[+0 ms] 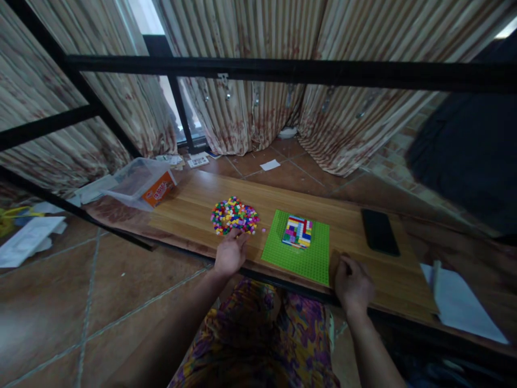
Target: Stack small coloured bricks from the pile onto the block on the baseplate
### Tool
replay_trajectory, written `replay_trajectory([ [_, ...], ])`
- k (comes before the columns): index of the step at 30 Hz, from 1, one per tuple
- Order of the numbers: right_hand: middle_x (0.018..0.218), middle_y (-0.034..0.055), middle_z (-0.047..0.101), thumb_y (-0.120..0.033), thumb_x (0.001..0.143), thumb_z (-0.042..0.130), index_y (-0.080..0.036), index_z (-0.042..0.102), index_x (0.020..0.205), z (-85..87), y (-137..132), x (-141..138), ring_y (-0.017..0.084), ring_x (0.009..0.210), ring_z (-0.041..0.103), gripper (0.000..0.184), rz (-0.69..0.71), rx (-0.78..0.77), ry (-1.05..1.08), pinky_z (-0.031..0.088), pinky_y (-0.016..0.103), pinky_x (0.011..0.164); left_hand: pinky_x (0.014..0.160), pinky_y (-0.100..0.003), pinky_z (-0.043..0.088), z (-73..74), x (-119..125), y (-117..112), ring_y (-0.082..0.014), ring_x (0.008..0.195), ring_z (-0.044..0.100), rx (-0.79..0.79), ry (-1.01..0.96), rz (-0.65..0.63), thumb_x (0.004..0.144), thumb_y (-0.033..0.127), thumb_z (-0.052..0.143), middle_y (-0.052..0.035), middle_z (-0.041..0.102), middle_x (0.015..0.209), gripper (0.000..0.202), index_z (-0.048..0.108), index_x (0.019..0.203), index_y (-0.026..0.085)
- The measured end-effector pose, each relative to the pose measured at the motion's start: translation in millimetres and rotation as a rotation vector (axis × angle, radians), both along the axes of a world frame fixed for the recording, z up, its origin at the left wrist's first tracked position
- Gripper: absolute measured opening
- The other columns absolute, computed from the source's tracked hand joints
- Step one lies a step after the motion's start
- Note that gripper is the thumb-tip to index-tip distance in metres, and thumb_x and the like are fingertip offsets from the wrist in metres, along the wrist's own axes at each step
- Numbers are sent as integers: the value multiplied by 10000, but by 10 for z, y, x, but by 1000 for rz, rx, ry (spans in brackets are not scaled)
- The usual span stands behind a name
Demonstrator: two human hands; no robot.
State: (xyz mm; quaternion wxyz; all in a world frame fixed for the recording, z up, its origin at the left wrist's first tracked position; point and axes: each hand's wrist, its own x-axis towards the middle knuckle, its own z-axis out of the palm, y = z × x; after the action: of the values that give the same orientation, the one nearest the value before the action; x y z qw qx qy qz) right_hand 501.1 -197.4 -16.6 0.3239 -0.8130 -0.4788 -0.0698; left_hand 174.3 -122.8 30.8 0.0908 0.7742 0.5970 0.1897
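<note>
A heap of small coloured bricks (235,214) lies on the wooden table (274,202). Beside it on the right is a green baseplate (297,253) with a patch of coloured bricks (298,231) built on its far part. My left hand (230,252) rests at the near edge of the heap, fingers curled towards the bricks; whether it holds one is hidden. My right hand (353,283) lies on the table just right of the baseplate's near corner, its fingers curled under.
A black phone (379,231) lies on the table to the right. A clear plastic tub (139,183) with an orange label sits at the far left end. White paper (464,302) lies at the right. A black bar (283,70) crosses overhead.
</note>
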Motion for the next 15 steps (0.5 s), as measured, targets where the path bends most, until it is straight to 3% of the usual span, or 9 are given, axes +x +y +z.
replay_trajectory([
  [10,962,79,688,-302,914,471,-184,737,1002,-1,12,-30,190,780,583,304,17,-2,45,360,291,647,840,-293,513,46,-23,190,-192,969,620,9,193,-82,901,138,463,-93,631,1129,242,685,973,201],
  [15,986,70,682,-285,923,485,-194,735,1013,-2,17,-34,162,744,561,281,10,-39,48,335,279,630,889,-307,508,128,167,170,-184,992,622,36,39,-92,918,167,485,-86,644,1086,184,652,993,190],
])
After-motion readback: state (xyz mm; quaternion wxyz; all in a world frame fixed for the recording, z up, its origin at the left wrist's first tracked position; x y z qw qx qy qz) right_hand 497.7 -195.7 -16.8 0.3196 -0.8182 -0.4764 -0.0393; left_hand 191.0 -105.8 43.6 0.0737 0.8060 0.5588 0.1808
